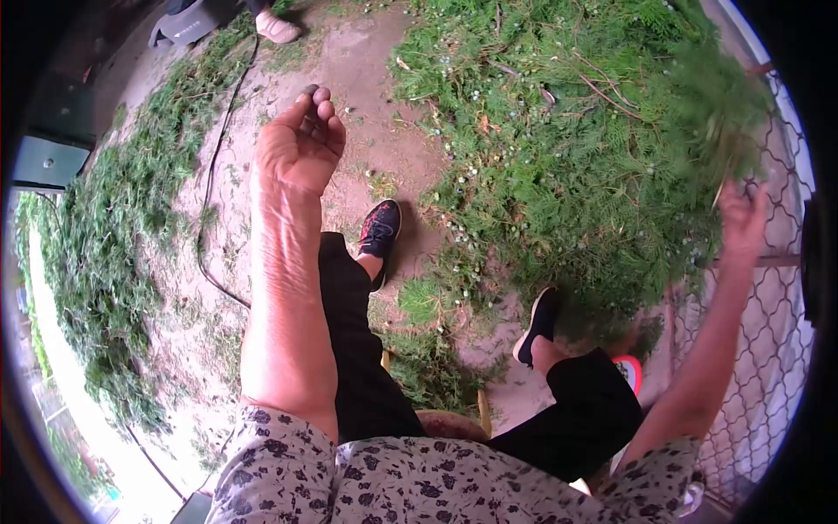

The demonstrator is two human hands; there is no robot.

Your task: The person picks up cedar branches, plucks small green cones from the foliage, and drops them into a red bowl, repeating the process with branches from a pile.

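Note:
Raised in the upper left middle of the view, my left hand (301,144) is turned palm up with its fingers curled and the thumb against the fingertips; whatever it may hold is too small to name. Far to the right, my right hand (742,210) is blurred by motion at the lower end of a green leafy branch (720,122), which is also blurred. Below and left of that branch lies a wide pile of green cuttings (559,166) with small pale berries.
More cuttings (113,227) lie along the left, beside a black cable (214,166). A wire mesh fence (751,349) stands at the right. Another person's shoe (278,28) and a grey object (188,22) are at the top left. My feet rest on the ground.

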